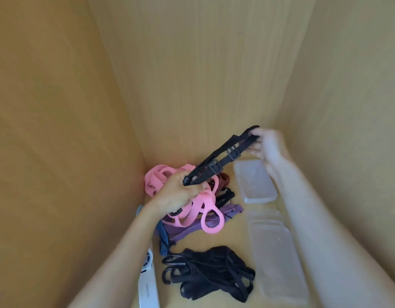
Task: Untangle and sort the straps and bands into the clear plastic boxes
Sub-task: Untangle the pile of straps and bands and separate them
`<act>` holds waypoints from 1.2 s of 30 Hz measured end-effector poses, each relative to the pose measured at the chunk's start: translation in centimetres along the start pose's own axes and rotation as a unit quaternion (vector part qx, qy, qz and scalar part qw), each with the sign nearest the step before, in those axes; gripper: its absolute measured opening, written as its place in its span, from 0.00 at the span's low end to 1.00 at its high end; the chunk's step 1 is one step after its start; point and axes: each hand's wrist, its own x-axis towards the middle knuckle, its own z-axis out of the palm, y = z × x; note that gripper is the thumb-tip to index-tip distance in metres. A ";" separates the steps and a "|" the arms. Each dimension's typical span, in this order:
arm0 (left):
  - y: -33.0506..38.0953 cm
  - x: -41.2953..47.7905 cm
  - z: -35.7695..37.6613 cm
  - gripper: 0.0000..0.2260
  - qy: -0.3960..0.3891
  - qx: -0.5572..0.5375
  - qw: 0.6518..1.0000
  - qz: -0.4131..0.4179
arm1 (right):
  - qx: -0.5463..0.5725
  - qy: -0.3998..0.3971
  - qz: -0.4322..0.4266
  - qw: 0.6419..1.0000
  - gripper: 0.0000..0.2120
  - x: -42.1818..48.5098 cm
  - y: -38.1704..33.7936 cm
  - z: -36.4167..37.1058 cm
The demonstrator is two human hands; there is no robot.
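A black strap [223, 157] with plastic sliders is stretched in the air between my hands. My left hand [178, 193] grips its lower end above a heap of pink rubber bands [205, 210]. My right hand [266, 143] pinches its upper end near the back wall. Purple bands [187, 231] and a dark red strap [224, 178] lie tangled under the pink ones. A separate pile of black straps with hooks [214, 272] lies nearer me. Two clear plastic boxes sit to the right: a small one [254, 183] at the back and a long one [278, 258] in front.
Everything lies on a wooden shelf floor [234, 225] enclosed by wooden walls on the left, back and right. A white flat object [148, 285] with dark print lies at the lower left beside my left forearm.
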 end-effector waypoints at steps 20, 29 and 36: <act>-10.8 -7.9 1.4 0.05 0.057 0.187 0.979 -0.055 | -0.194 -0.059 0.098 0.974 0.06 -13.1 14.9 -7.3; -12.3 -8.7 3.7 0.12 0.054 0.336 0.940 -0.040 | -0.451 -0.094 0.073 0.885 0.10 -16.6 17.8 -7.5; -13.5 -8.8 3.9 0.21 0.017 0.446 0.895 -0.022 | -0.597 -0.130 0.025 0.792 0.35 -16.8 17.7 -6.7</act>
